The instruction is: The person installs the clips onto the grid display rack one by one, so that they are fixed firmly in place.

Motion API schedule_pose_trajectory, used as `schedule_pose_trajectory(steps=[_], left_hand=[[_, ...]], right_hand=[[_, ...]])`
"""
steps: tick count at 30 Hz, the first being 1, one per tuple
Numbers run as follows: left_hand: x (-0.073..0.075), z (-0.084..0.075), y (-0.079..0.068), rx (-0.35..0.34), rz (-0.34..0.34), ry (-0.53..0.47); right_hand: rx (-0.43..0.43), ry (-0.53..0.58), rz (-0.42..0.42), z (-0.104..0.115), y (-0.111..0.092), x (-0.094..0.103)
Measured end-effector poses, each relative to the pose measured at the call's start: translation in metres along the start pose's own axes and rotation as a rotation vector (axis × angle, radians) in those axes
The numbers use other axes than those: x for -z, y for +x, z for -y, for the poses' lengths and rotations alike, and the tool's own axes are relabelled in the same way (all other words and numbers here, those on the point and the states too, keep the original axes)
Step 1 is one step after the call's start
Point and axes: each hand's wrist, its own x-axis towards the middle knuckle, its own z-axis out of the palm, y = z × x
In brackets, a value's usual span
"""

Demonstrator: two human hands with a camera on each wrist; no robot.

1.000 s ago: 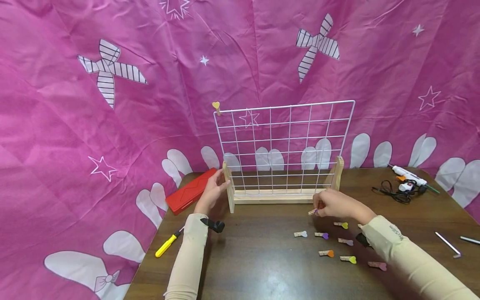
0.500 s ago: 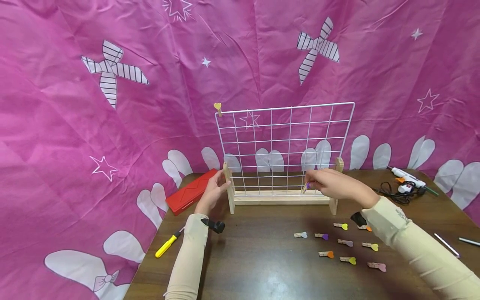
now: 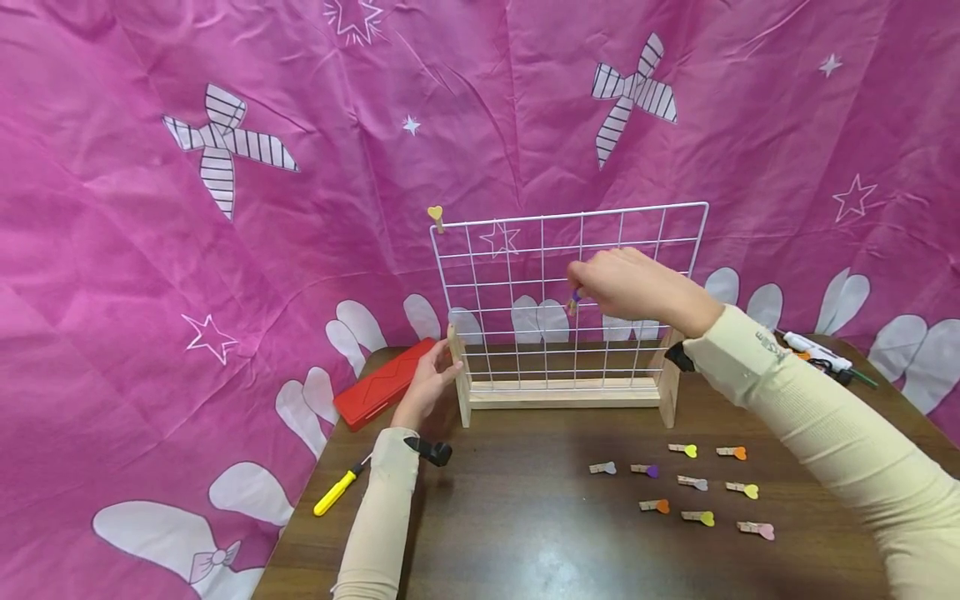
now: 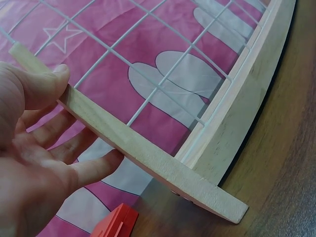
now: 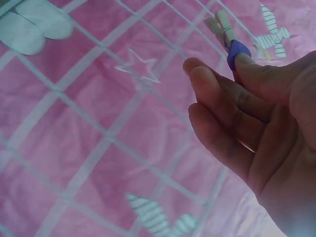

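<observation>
A white wire grid panel (image 3: 562,283) stands in a wooden base (image 3: 562,401). My left hand (image 3: 427,385) holds the base's left upright (image 4: 123,143), thumb on one side and fingers behind it. In front of the grid, my right hand (image 3: 630,283) pinches a small wooden clothespin (image 3: 573,302) by its purple heart end. Its wooden jaws point away from the fingers in the right wrist view, where the purple heart (image 5: 239,54) sits under the thumb. A clothespin with a yellow heart (image 3: 436,215) is clipped at the grid's top left corner.
Several heart clothespins (image 3: 699,518) lie on the table (image 3: 495,517) at the right front. A red case (image 3: 382,383) and a yellow-handled screwdriver (image 3: 335,492) lie on the left. A white glue gun (image 3: 813,350) lies back right, partly behind the right sleeve (image 3: 817,417).
My right hand has risen from near the table, up and leftward across the grid, carrying the purple-heart clothespin. The left hand stays on the upright.
</observation>
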Motion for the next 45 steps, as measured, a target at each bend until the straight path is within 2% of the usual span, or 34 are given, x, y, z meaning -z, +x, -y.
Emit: schedule_pose_trajectory(steps=[12, 18, 22, 28, 33, 40, 45], left_hand=[[0.002, 0.003, -0.002, 0.018, 0.006, 0.004], [0.003, 0.003, -0.001, 0.003, 0.002, 0.018], [0.002, 0.004, 0.000, 0.001, 0.006, 0.034], [0.003, 0.001, -0.002, 0.031, -0.010, 0.065], [-0.001, -0.015, -0.008, 0.024, 0.040, 0.069], [-0.004, -0.026, -0.013, 0.024, 0.040, 0.099], [-0.004, -0.027, -0.012, 0.042, 0.044, 0.057]], right_hand=[[0.005, -0.243, -0.050, 0.015, 0.078, 0.054], [-0.009, -0.253, -0.066, 0.021, 0.112, 0.067], [-0.008, -0.258, -0.068, 0.025, 0.129, 0.071], [0.025, -0.264, -0.046, 0.032, 0.151, 0.071], [0.044, -0.282, -0.014, 0.038, 0.164, 0.068], [0.030, -0.305, 0.039, 0.046, 0.177, 0.065], [0.011, -0.322, 0.081, 0.047, 0.180, 0.064]])
